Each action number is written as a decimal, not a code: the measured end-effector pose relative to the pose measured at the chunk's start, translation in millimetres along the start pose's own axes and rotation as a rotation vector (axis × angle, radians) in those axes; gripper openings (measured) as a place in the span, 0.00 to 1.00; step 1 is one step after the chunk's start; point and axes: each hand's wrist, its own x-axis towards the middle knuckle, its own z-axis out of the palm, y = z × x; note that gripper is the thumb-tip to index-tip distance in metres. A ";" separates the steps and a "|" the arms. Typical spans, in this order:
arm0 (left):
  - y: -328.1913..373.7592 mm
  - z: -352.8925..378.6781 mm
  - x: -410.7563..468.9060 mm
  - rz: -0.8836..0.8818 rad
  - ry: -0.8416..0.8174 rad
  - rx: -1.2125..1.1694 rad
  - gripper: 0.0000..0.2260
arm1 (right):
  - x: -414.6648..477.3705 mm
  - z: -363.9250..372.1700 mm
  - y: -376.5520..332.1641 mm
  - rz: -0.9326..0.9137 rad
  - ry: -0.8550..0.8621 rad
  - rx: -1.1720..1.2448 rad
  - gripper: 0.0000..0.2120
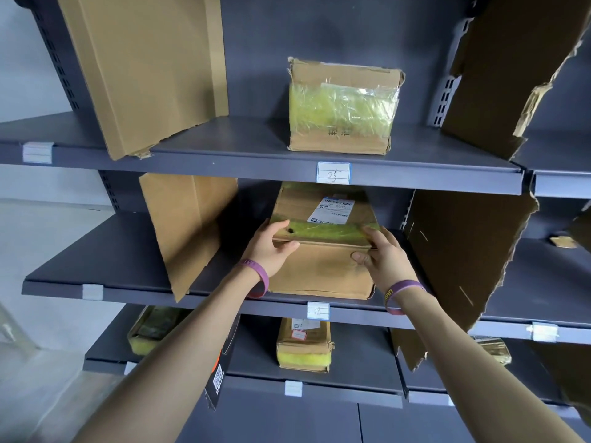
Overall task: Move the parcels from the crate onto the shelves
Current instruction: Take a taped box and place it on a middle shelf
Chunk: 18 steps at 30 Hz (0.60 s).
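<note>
Our left hand (pixel 271 247) and right hand (pixel 387 260) each clamp a near top corner of the brown parcel (pixel 319 273), thumbs on its front face, probably to push it in straight. The parcel sits on the middle shelf (pixel 128 292), between a left divider (pixel 185 231) and a right divider (pixel 463 251) of cardboard, which seem to give each parcel its own bay. The near tag (pixel 318 310) reads perhaps "08". The shipping label (pixel 334 211) is too small to read. Farther up, the upper tag (pixel 333 172) says "05" or "03", under a taped parcel (pixel 342 113).

Matt brown cardboard parcel (pixel 323 251) with glossy yellow tape, matt grey metal shelf (pixel 105 251), torn cardboard dividers (pixel 188 228)
</note>
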 end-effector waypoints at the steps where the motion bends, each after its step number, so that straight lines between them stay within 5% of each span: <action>1: -0.9 0.4 -0.3 0.000 0.002 -0.001 0.22 | 0.1 0.6 0.5 0.001 0.001 -0.006 0.27; 10: 3.2 -10.1 -16.3 0.027 0.001 0.199 0.27 | -19.6 0.4 -14.9 0.054 0.006 -0.238 0.33; 18: 7.4 -20.7 -58.6 0.199 0.047 0.197 0.24 | -71.0 1.9 -34.8 -0.054 0.085 -0.279 0.28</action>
